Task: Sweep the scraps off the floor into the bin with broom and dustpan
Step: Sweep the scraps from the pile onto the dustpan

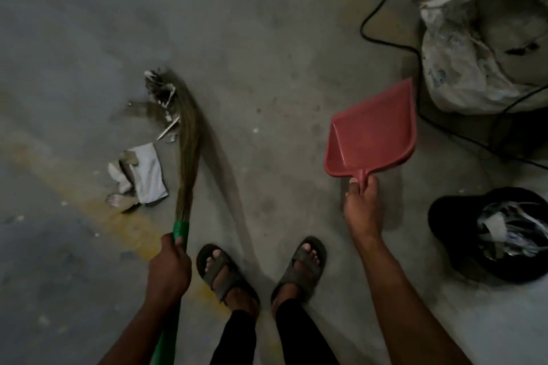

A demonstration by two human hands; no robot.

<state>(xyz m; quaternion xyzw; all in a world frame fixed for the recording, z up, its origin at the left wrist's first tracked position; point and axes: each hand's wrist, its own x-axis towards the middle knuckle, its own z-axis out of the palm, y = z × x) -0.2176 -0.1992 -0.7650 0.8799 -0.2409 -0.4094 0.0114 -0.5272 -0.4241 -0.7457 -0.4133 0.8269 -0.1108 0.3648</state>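
Observation:
My left hand (170,267) grips the green handle of a grass broom (187,145), whose bristles curve forward along the concrete floor. Paper and card scraps (139,176) lie just left of the bristles, with smaller dark bits (161,92) at the broom's tip. My right hand (362,207) holds a red dustpan (375,130) by its short handle, raised and tilted, empty. A black bin (462,240) lined with a black bag and holding paper waste stands at the right, beside my right forearm.
A large white sack (480,38) stands at the upper right. A black cable (382,18) snakes across the floor from the top toward the right edge. My two sandalled feet (261,272) stand between broom and bin. A faded yellow line (127,216) crosses the floor.

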